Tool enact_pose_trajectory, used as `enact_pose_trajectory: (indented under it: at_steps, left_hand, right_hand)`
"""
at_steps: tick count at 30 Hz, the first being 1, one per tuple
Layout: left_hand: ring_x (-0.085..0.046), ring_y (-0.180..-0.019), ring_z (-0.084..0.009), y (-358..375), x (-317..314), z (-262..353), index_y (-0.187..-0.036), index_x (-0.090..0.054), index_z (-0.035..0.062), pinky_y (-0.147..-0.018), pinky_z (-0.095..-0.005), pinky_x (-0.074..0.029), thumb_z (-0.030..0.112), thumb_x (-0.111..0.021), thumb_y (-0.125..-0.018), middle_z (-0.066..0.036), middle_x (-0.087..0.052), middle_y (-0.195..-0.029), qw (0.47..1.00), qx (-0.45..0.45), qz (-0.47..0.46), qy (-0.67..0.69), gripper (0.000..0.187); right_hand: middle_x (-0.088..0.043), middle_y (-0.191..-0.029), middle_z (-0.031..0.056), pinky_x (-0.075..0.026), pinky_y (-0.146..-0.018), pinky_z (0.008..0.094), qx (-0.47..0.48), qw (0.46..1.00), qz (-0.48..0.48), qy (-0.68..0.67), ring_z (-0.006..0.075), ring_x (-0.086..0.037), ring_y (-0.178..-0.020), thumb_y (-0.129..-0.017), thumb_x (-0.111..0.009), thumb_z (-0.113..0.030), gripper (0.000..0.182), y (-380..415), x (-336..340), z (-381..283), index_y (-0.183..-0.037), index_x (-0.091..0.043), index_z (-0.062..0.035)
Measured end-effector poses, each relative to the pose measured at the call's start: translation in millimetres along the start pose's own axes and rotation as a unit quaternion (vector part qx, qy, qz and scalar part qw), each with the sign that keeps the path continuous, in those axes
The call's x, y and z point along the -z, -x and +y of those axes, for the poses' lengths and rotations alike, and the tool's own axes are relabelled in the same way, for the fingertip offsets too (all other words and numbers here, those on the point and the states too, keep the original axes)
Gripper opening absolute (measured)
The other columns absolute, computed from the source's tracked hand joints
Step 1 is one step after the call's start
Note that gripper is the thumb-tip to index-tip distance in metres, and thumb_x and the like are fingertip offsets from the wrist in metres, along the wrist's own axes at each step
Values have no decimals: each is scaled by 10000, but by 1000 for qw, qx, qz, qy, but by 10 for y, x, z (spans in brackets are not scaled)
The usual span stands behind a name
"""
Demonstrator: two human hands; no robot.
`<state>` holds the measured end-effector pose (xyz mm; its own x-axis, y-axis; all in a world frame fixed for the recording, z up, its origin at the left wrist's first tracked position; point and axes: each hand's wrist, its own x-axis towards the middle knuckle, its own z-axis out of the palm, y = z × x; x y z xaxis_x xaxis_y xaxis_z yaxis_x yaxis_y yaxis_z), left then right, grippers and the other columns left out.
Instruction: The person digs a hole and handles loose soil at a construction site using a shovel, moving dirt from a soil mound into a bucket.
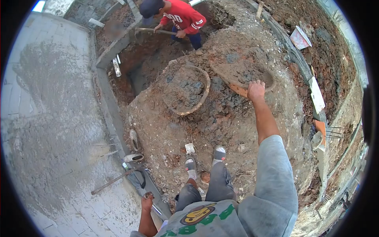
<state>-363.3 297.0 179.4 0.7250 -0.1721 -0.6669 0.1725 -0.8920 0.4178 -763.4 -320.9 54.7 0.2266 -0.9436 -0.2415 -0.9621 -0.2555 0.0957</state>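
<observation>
My right hand [256,90] reaches forward with its fingers curled over the near rim of a mud-caked round tub [238,89], which has wet soil in it. To its left sits a second round tub [206,87], heaped with dark grey and brown mud, untouched by my hands. Low down near my left leg, my left hand [147,202] is closed; a small dark shape shows at its fingers, too small to name. A pale metal-looking bar [157,209] lies close beside that hand.
A person in a red top [184,17] stands in the pit [144,75], holding a long-handled tool [158,31]. A low block wall [106,110] borders grey paving [51,98]. Loose shoes [134,157], a stick [112,181] and a white bucket [300,38] lie around.
</observation>
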Motion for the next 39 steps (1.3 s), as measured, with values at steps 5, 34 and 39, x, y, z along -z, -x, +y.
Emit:
enact_pose_trajectory:
  at_steps: [5,34,39]
  left_hand:
    - [-543,-683,-132,-69,-166,544,-927,-565,-8,-611,-250,-441,133,-565,-727,-43,-565,-771,996,-8,-46,-73,245]
    - [-559,-875,-320,-3531,-160,3376,-927,-557,-54,-732,-381,-418,305,-572,-715,-211,-585,-898,922,-275,-222,-157,418]
    - [-574,-817,-298,-4048,518,2664,-875,-556,0,-631,-440,-436,292,-472,-772,-176,-589,-828,947,-28,-312,-77,320]
  right_hand:
    - [-556,-935,163,-426,-737,380,-11,965,-31,-258,295,-523,-896,-649,-497,-98,277,766,-179,-490,-913,-552,-36]
    - [-550,-597,93,-434,-441,295,-560,703,-147,-413,202,-547,-495,-644,-526,-59,232,6083,-2128,-2235,-868,-583,-33]
    - [-590,-711,140,-442,-395,324,-655,455,-136,-589,209,-569,-482,-667,-499,-71,169,5845,-365,-3498,-808,-573,-14]
